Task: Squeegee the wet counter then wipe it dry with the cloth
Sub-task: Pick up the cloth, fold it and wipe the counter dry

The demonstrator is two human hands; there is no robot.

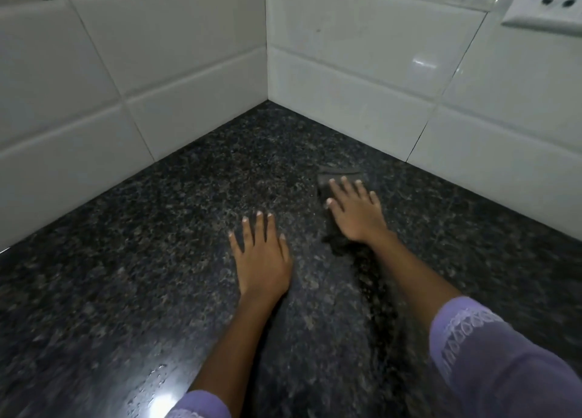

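On the counter (157, 260), a dark speckled granite slab with a polished sheen, both hands lie palm down near the corner where two tiled walls meet. Its surface is mottled black, grey and brown, and a bright glare with small water beads (157, 383) sits at the near left edge. The tiles (346, 65) are glossy white rectangles with raised bevelled edges and thin dark grout lines. A white socket plate (548, 2) is fixed to the right wall at the upper right.

The left hand (261, 254) rests flat on bare stone, fingers straight and slightly spread, holding nothing. The right hand (356, 213) presses flat on the cloth (337, 178), a dark grey, soft-looking pad, roughly rectangular, blurred and close in tone to the granite. Its fingers are extended and a little apart, laid on top of the cloth rather than curled round it. The cloth's far edge shows just beyond the fingertips, toward the right wall, and a darker crumpled part shows under the thumb side and wrist; the palm hides the rest. The cloth lies near the right wall but apart from it, and well apart from the left hand.

Both forearms are bare below lilac sleeves (491, 354); the right one has a pale lace-like trim at the cuff.
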